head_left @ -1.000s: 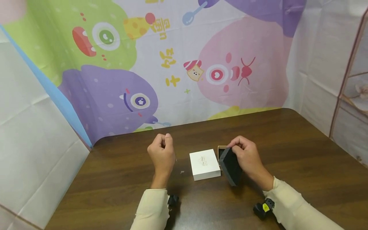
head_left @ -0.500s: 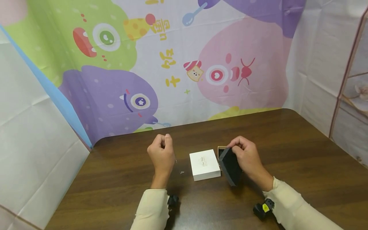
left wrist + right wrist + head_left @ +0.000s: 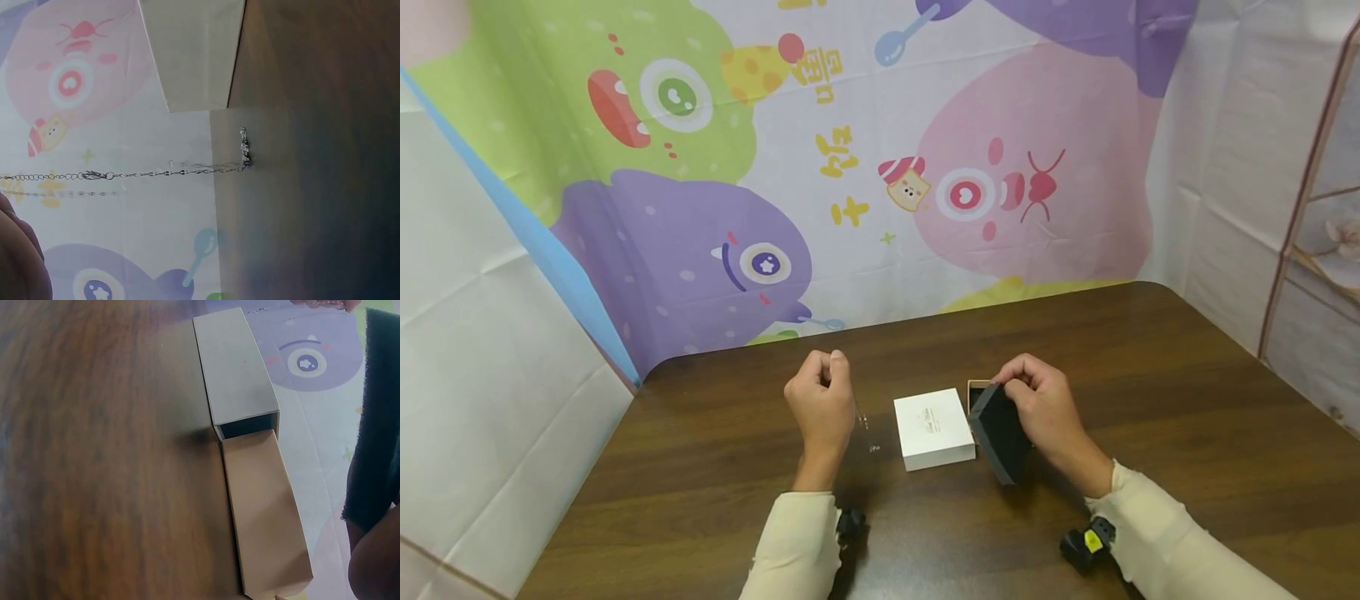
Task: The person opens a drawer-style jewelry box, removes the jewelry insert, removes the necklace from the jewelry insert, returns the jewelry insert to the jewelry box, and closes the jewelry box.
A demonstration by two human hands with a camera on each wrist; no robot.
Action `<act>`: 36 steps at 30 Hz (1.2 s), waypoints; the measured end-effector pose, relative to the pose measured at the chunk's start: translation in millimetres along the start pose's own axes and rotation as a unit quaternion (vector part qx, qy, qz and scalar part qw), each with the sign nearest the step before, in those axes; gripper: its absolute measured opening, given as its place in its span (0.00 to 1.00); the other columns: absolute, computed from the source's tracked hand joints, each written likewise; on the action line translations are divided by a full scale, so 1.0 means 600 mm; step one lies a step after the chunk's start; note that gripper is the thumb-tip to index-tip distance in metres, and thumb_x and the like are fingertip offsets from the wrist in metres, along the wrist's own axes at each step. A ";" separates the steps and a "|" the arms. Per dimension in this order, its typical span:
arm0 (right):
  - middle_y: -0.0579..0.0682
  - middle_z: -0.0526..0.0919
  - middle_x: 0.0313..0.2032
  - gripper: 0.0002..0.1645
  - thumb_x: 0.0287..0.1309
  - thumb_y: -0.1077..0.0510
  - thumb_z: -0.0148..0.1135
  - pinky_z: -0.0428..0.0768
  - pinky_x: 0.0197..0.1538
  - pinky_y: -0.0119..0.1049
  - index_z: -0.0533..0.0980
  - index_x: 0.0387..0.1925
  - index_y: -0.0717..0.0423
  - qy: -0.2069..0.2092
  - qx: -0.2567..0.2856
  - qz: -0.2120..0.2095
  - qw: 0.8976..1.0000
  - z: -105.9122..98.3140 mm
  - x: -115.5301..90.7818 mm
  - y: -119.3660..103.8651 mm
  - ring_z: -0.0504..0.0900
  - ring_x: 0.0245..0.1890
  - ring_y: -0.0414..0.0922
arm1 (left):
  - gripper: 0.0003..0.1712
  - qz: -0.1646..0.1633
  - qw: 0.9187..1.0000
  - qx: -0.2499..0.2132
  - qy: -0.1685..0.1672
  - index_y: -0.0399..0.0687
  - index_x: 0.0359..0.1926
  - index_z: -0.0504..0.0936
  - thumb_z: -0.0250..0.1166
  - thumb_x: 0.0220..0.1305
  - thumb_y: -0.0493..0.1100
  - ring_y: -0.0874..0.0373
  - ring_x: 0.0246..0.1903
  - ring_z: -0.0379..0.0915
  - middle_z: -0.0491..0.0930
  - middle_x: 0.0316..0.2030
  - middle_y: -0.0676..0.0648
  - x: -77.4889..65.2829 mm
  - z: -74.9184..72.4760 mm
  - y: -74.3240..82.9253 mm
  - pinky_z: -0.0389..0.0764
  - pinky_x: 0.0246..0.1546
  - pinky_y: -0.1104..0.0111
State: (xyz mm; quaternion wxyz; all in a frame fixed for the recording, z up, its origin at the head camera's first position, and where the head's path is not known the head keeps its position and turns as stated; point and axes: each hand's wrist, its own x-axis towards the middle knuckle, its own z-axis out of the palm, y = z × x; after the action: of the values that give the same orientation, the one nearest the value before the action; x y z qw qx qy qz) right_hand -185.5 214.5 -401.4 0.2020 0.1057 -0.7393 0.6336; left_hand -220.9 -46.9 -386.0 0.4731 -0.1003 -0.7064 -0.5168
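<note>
My left hand [image 3: 823,408] is raised over the table, fingers curled in, gripping a thin silver necklace [image 3: 147,174]. The chain hangs down with a clasp partway along it and a small pendant [image 3: 245,150] at its low end. My right hand [image 3: 1048,408] pinches the upper edge of a flat black foam pad [image 3: 1000,437], which is tilted over the table. Between the hands lies a white box sleeve [image 3: 934,429] with small print on top. A tan drawer [image 3: 265,512] sticks out of the sleeve's right end, partly hidden behind the pad in the head view.
The brown wooden table [image 3: 700,467] reaches back to a cartoon-printed cloth [image 3: 880,167]. Pale cloth walls [image 3: 497,333] stand at both sides. Each wrist carries a small black camera [image 3: 1078,548].
Both hands stay almost still. The hanging chain shows a little more plainly beside the left hand; the box and foam pad keep their places.
</note>
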 end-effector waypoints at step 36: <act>0.54 0.79 0.29 0.11 0.62 0.73 0.51 0.74 0.31 0.35 0.79 0.31 0.64 -0.008 -0.012 -0.007 1.000 -0.001 -0.002 0.001 0.75 0.28 0.46 | 0.21 -0.006 0.999 0.032 -0.009 0.47 0.14 0.66 0.61 0.61 0.33 0.62 0.10 0.53 0.60 0.09 0.56 -0.005 0.001 -0.013 0.53 0.13 0.70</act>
State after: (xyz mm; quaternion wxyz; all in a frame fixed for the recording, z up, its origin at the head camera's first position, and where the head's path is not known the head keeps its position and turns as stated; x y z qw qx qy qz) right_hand -184.4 214.8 -402.2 0.2019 0.1132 -0.7474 0.6227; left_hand -224.7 -48.7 -393.3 0.4665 -0.0854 -0.7276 -0.4956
